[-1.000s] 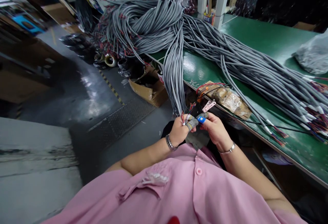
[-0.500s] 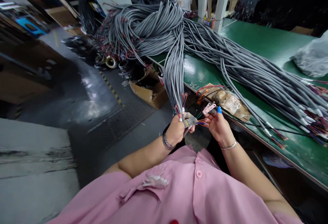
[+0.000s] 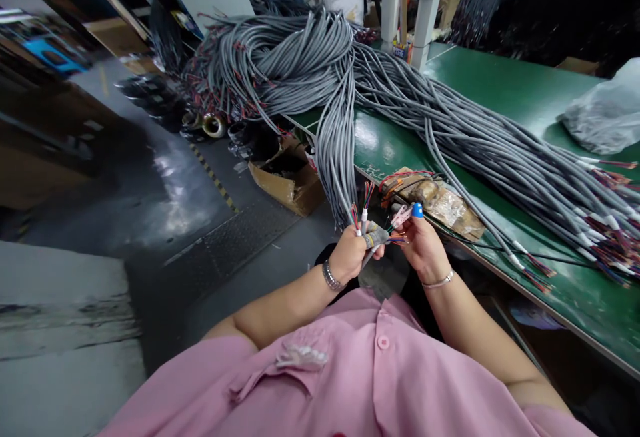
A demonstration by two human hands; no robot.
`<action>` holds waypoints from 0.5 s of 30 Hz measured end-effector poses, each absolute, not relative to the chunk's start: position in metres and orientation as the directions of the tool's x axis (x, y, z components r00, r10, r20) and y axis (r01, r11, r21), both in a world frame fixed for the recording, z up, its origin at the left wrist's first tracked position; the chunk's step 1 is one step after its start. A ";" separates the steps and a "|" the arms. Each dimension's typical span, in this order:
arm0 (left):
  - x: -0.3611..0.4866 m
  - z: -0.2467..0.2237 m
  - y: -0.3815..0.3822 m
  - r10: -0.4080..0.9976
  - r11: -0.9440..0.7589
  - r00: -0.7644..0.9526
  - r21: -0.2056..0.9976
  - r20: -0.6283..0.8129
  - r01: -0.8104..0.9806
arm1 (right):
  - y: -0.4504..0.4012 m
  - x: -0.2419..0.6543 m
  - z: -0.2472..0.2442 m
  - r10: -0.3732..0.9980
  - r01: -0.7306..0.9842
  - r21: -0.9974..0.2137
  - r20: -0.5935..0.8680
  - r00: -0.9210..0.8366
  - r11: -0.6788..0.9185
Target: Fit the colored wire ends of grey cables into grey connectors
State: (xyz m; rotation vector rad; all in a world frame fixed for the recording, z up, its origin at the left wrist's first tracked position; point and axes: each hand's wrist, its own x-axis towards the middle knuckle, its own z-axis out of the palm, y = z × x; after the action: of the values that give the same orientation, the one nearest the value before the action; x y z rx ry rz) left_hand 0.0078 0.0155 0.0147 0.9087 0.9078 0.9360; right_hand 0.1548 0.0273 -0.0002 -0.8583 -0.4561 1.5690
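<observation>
I judge the step in hand to be handling the coloured wires (image 3: pixel 399 240), which project between my hands, near the bench (image 3: pixel 500 80). My left hand (image 3: pixel 349 255) is closed around grey cable ends (image 3: pixel 364 217); my right hand (image 3: pixel 424 247) is half curled at the wire tips, but I cannot tell whether it pinches them. The next move calls for a steady left grip.

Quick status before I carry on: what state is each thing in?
Left hand: closed on grey cables
Right hand: at the coloured wires, grip unclear
Coloured wires: splayed
Cable bundle: draped over the bench edge
Cardboard box: open
Pink clip: open or shut, cannot tell
Plastic bag: crumpled, on the bench
</observation>
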 end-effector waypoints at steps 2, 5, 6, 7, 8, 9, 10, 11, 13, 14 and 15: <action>0.008 0.013 0.015 0.925 0.311 0.304 0.915 -0.229 -0.256 | 0.028 0.153 0.000 0.958 -0.688 -0.702 -0.284 0.036 -0.183; 0.009 0.010 0.016 0.923 0.311 0.305 0.921 -0.233 -0.235 | 0.031 0.151 -0.002 0.952 -0.692 -0.702 -0.298 0.074 -0.166; 0.009 0.009 0.016 0.922 0.310 0.310 0.924 -0.234 -0.224 | 0.031 0.151 -0.002 0.951 -0.692 -0.704 -0.297 0.081 -0.161; 0.008 0.009 0.016 0.921 0.308 0.313 0.927 -0.234 -0.215 | 0.031 0.151 -0.003 0.952 -0.690 -0.706 -0.294 0.081 -0.159; 0.008 0.008 0.016 0.920 0.307 0.315 0.929 -0.233 -0.209 | 0.031 0.151 -0.004 0.955 -0.686 -0.709 -0.289 0.074 -0.161; 0.008 0.008 0.016 0.920 0.305 0.316 0.930 -0.232 -0.207 | 0.030 0.151 -0.005 0.957 -0.681 -0.713 -0.282 0.062 -0.165; 0.007 0.007 0.016 0.920 0.305 0.315 0.930 -0.231 -0.207 | 0.029 0.151 -0.006 0.960 -0.675 -0.717 -0.276 0.047 -0.174; 0.007 0.007 0.015 0.921 0.304 0.316 0.929 -0.230 -0.210 | 0.028 0.152 -0.007 0.961 -0.670 -0.719 -0.273 0.028 -0.185; 0.005 0.008 0.013 0.922 0.299 0.317 0.930 -0.223 -0.215 | 0.026 0.154 -0.008 0.960 -0.665 -0.714 -0.280 -0.014 -0.218; 0.004 0.009 0.012 0.924 0.290 0.316 0.933 -0.215 -0.215 | 0.025 0.155 -0.008 0.957 -0.667 -0.706 -0.287 -0.038 -0.239; 0.003 0.010 0.010 0.928 0.276 0.313 0.937 -0.203 -0.213 | 0.024 0.156 -0.008 0.954 -0.671 -0.694 -0.294 -0.065 -0.260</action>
State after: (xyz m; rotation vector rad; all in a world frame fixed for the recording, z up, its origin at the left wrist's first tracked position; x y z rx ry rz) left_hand 0.0031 0.0100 0.0096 0.9719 0.9238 0.9344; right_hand 0.1559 0.0242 -0.0084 -0.8582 -0.4501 1.6474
